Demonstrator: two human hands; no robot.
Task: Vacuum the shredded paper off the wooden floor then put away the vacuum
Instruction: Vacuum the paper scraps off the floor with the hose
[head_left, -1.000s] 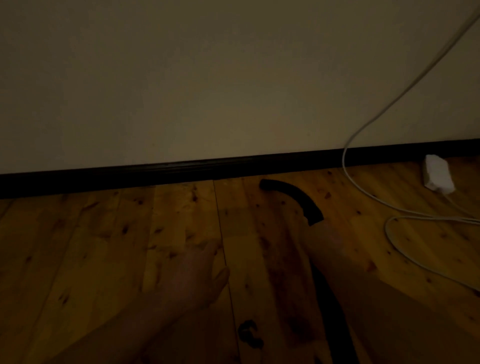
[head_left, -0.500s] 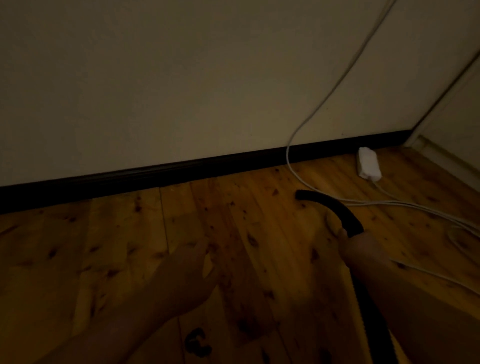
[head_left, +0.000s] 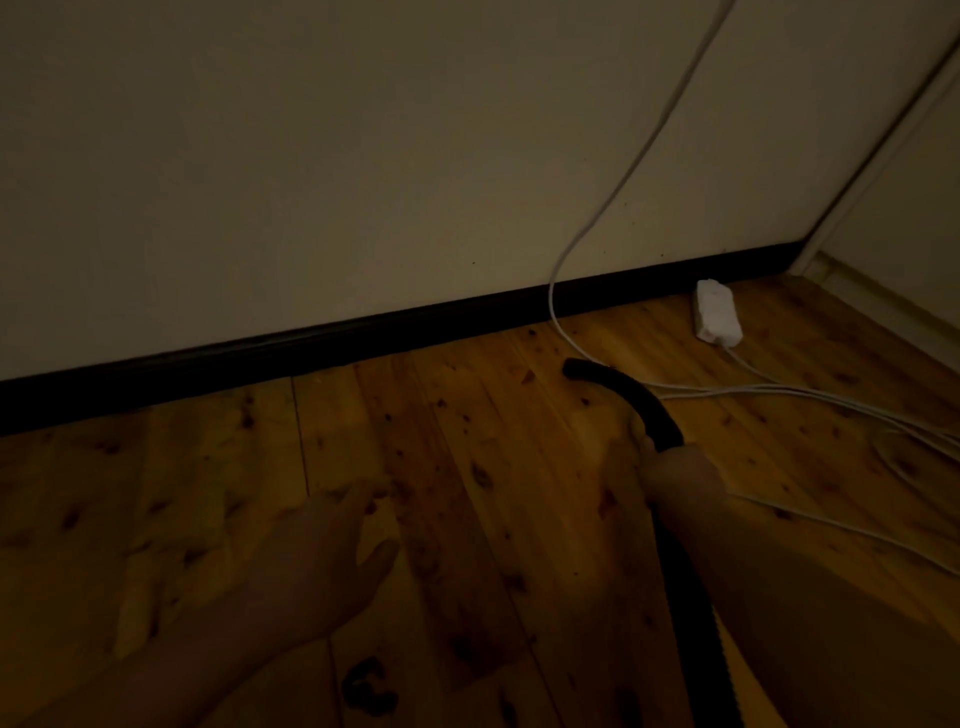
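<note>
Two hands over a dim wooden floor, R one on the black vacuum hose.
L hand (head_left: 317, 561) hovers low over the floor (head_left: 467, 441) toward its near edge, palm down, fingers straight & spread, holding nothing; can't tell if it touches the boards. R hand (head_left: 675, 467) is curled round the vacuum hose (head_left: 623, 384), w/ the curved black end sticking out past the fingers toward the far edge, tip near the dark skirting board (head_left: 260, 358); rest of the hose runs back under the forearm to the near edge. A white cable (head_left: 613, 208) drops down the wall (head_left: 311, 156), meets the floor at the far edge & trails off to the right edge. A white block (head_left: 717, 312) lies near the far right corner, close to the skirting; too dim & small to read any marking.
</note>
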